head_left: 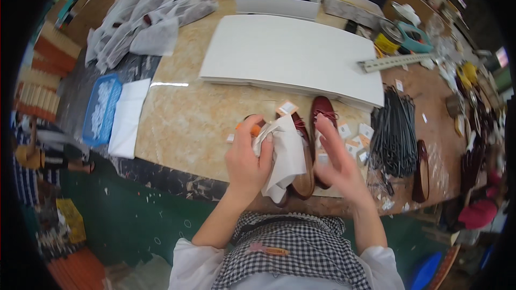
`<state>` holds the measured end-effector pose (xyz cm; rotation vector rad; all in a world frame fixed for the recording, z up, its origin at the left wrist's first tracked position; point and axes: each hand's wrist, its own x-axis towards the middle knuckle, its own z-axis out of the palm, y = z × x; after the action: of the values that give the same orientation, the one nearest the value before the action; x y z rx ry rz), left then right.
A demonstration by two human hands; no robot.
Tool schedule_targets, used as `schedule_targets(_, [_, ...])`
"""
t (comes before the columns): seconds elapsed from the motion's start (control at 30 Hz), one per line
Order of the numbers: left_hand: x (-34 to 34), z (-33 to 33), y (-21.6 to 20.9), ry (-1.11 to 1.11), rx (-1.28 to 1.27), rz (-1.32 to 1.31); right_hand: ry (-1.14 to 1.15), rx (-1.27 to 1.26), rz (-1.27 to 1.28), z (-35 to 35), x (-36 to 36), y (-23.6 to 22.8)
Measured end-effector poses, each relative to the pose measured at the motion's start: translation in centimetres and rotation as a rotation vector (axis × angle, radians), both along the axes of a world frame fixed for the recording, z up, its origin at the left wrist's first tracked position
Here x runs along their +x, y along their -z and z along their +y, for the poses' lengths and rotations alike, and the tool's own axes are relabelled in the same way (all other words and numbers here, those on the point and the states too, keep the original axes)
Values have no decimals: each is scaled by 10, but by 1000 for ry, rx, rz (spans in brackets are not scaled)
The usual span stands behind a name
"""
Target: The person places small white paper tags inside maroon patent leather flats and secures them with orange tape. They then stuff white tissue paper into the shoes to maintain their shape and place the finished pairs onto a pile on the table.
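Note:
My left hand has its fingers closed on a sheet of crumpled white tissue paper, which hangs down in front of me over the table edge. A small orange thing shows at the fingers; its kind is unclear. To the right, my right hand is raised, fingers stretched out and holding nothing. It partly covers a dark red lace-up shoe. Between the hands, another dark red shoe is partly hidden by the paper. Beside the shoes lie several small white-and-orange tags.
A long stack of white sheets lies across the table's middle. At left are a blue basket and folded white paper. Translucent bags lie behind. Rightward are a bundle of black laces, a metal strip and another shoe.

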<state>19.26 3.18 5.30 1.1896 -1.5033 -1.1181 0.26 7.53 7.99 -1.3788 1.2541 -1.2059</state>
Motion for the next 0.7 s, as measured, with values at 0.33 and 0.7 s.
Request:
schedule_targets(0.33, [22, 57, 44, 388, -211, -688, -290, -259, 528, -41, 36, 65])
schedule_targets(0.7, [8, 78, 67, 351, -472, -745, -346, -244, 713, -68, 67, 90])
